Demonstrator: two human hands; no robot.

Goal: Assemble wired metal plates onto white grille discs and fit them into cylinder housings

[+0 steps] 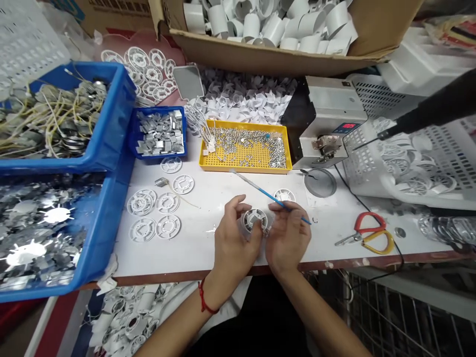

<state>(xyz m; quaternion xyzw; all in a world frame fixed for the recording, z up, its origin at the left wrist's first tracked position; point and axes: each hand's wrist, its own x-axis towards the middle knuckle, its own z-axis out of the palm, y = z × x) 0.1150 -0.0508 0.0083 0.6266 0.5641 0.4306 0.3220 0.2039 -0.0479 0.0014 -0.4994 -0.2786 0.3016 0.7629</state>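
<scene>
Gripping a round white part (256,217) between fingers and thumb, the left hand (234,240) is at the near side of the white bench (193,253), a red cord bracelet (202,296) about its wrist. From where I stand, I can't tell whether the part touches the bench top. Close beside it, the right hand (289,240) has a thin blue brush (268,193) tucked between thumb and fingers, the pale tip slanting away toward a yellow tray (245,169) of small metal pieces. Another white disc (284,195) lies just beyond the right hand. Off to the right sit a round grey dish (320,182) and a pair of pliers (375,233) with one red handle and one yellow. Over to the left, more spoked discs (168,226) lie grouped near a blue bin (104,233) of shiny metal parts.
</scene>
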